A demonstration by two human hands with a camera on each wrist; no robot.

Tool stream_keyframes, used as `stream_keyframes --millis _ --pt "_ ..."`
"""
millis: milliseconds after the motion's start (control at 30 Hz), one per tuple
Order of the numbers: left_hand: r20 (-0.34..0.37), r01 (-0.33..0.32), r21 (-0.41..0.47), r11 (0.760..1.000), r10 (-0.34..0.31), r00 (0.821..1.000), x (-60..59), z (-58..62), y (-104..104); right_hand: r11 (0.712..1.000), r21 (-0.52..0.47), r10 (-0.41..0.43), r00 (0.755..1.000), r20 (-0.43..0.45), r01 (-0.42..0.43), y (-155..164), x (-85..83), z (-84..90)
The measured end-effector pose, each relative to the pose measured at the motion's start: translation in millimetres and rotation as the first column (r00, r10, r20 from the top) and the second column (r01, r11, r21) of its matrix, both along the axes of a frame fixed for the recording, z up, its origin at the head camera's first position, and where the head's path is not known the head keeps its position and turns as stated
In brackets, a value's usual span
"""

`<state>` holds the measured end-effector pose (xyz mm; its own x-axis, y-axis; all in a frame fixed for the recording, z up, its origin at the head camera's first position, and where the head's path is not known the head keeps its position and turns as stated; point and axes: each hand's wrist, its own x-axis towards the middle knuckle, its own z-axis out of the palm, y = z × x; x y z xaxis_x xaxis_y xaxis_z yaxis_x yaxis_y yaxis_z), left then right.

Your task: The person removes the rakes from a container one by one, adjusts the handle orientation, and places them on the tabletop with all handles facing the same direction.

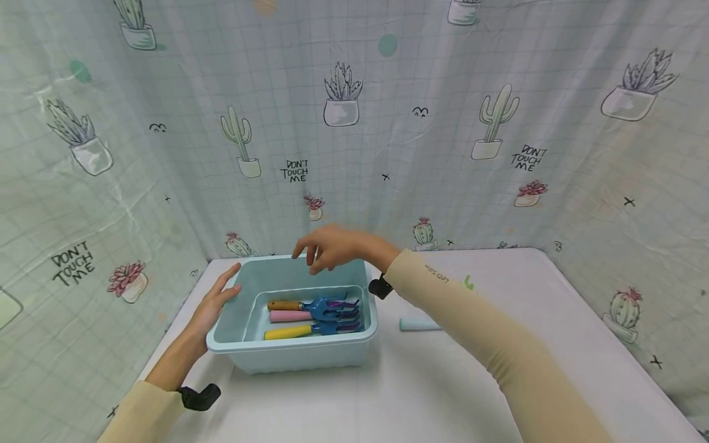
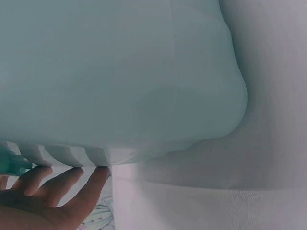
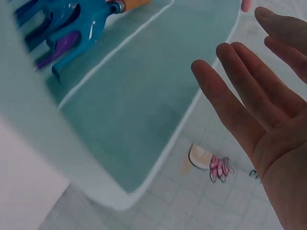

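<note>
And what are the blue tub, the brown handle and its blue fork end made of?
The tub looks like plastic: smooth, softly shiny, with rounded moulded corners.
The brown handle is probably wood, from its warm tan colour, though I can't make out grain.
The blue fork end could be painted metal: it's glossy with bright highlights, but shiny plastic is possible.

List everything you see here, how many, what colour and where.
Bin: 1, light blue, left of centre
Garden tools: 3 handles showing, orange-brown, pink and yellow, with blue and purple heads, inside the bin
Cylinder: 1, light blue, right of the bin, partly hidden
Green piece: 1, green, right of the bin, partly hidden
Table: 1, white, under the bin
Plant-print sheet: count unclear, pale grey-green, around the table
Wrist devices: 2, black, one per wrist
Sleeves: 2, beige, left and right
Left grip: 1, bare, on the bin's left rim
Right grip: 1, bare, above the bin
</note>
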<state>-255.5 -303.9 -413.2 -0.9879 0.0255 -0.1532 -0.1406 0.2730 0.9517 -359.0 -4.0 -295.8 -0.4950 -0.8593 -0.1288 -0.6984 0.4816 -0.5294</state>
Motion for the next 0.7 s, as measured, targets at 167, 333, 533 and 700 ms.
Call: stream_keyframes --millis 167,333,533,700 --pt "0.0 0.004 0.013 1.0 -0.004 1.0 0.4 0.6 -1 1.0 -0.001 -0.005 0.998 0.057 0.005 -17 -4.1 -17.5" --pt "0.007 0.001 0.014 1.0 -0.001 1.0 -1.3 0.7 0 0.999 -0.005 -0.048 0.993 0.112 0.049 -26 -10.3 -35.9" --pt "0.001 0.002 0.006 1.0 -0.002 1.0 -1.3 1.9 -1 0.999 0.023 -0.045 0.99 0.134 0.042 -43 -16.7 -53.5" --pt "0.02 -0.008 0.007 1.0 0.008 1.0 -2.0 -0.2 -1 0.998 0.04 -0.054 0.981 0.189 0.047 -57 -16.3 -69.3"
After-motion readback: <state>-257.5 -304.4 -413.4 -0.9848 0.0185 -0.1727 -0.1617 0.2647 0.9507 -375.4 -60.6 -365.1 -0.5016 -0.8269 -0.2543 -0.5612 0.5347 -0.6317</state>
